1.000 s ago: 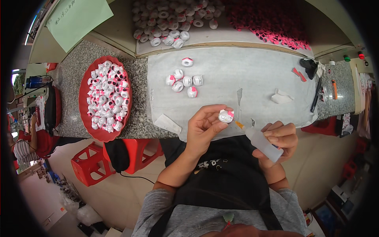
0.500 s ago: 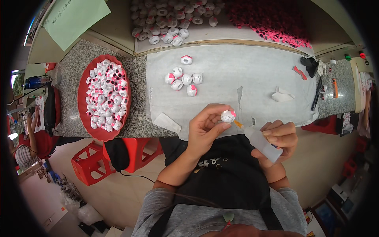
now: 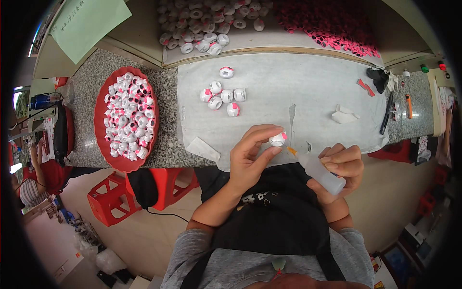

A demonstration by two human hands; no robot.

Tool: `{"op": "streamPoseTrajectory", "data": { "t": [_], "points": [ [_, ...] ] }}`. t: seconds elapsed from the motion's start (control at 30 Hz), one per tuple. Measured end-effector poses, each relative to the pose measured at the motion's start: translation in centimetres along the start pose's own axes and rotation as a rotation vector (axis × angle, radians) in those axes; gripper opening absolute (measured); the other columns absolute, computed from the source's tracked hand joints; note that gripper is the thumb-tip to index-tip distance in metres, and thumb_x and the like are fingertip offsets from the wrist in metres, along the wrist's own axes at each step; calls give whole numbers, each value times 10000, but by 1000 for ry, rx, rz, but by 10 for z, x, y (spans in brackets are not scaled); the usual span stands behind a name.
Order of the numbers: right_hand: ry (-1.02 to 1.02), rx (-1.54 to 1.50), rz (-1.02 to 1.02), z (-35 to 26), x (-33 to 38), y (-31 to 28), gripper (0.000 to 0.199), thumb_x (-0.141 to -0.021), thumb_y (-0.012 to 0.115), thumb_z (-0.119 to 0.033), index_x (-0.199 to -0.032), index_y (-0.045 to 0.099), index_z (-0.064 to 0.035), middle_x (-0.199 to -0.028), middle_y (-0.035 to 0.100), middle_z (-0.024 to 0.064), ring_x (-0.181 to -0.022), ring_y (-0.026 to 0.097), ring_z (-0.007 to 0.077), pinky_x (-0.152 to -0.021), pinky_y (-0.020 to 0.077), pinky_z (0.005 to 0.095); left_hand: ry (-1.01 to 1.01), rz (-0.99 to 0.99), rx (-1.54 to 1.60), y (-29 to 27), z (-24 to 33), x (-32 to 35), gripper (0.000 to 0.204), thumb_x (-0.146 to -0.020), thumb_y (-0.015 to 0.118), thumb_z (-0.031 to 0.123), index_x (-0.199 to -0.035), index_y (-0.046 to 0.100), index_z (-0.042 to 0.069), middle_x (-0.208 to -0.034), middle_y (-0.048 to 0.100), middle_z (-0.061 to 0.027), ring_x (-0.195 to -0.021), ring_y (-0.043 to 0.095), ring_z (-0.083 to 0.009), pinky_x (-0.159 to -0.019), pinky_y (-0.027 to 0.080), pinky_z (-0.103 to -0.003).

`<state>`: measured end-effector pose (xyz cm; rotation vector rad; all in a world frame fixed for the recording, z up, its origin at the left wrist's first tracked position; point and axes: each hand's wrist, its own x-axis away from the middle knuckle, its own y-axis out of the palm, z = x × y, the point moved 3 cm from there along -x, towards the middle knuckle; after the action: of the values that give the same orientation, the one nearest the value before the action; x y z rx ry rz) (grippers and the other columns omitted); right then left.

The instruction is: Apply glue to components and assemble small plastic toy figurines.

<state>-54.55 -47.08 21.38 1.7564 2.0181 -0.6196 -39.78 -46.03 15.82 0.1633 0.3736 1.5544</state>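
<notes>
Between thumb and fingers, my left hand pinches a small rounded white piece with a pink patch above the near edge of the table. My right hand is wrapped round a translucent squeeze bottle, tilted so its orange nozzle tip points up and left at the piece. A small gap seems to lie between tip and piece. Farther off, several similar white and pink pieces stand loosely grouped on the white paper sheet.
Left of the sheet, a red scalloped tray is heaped with such pieces. White pieces and small pink parts are piled on the back shelf. A crumpled tissue, a black pen-like tool and red stools are also around.
My left hand has turned the piece slightly, so its pink patch sits differently. The bottle has shifted slightly, and its nozzle tip has drawn a little away from the piece.
</notes>
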Motion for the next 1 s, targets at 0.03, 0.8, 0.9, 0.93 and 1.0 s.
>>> {"op": "streamPoseTrajectory", "data": {
  "t": [0.03,0.8,0.9,0.93,1.0],
  "points": [
    [6,-4,15,0,0,0,371,-577,725,-179,-767,430,-60,-728,408,56,-539,406,103,-484,379,217,6,-7,-7,0,0,-1,319,-685,496,-117,-992,468,-35,-1018,454,-139,-945,463,-190,-792,387,-277],
    [169,957,-223,147,-154,8,246,-658,612,-172,-686,535,59,-607,505,223,-593,501,363,-519,397,372,-39,247,151,-33,9,4,338,-707,513,-55,-1033,429,-27,-985,501,-140,-874,506,-167,-787,403,-291],
    [199,868,-219,143,-151,0,239,-668,611,-175,-692,534,50,-576,509,188,-521,492,294,-487,387,330,-58,239,202,-33,10,3,337,-700,531,-61,-1024,445,-17,-994,504,-125,-913,483,-152,-793,372,-255],
    [231,798,-199,141,-149,-3,226,-677,605,-174,-693,535,40,-554,517,153,-474,484,235,-465,380,296,-61,243,205,-32,10,2,337,-700,531,-61,-1024,445,-17,-994,504,-125,-913,483,-152,-793,372,-255],
    [330,638,-175,140,-143,-11,201,-688,597,-170,-704,537,21,-554,512,100,-464,457,171,-455,368,264,-71,215,201,-29,9,0,337,-702,529,-62,-1025,444,-18,-990,505,-124,-914,483,-151,-792,375,-253]
  ]
}}
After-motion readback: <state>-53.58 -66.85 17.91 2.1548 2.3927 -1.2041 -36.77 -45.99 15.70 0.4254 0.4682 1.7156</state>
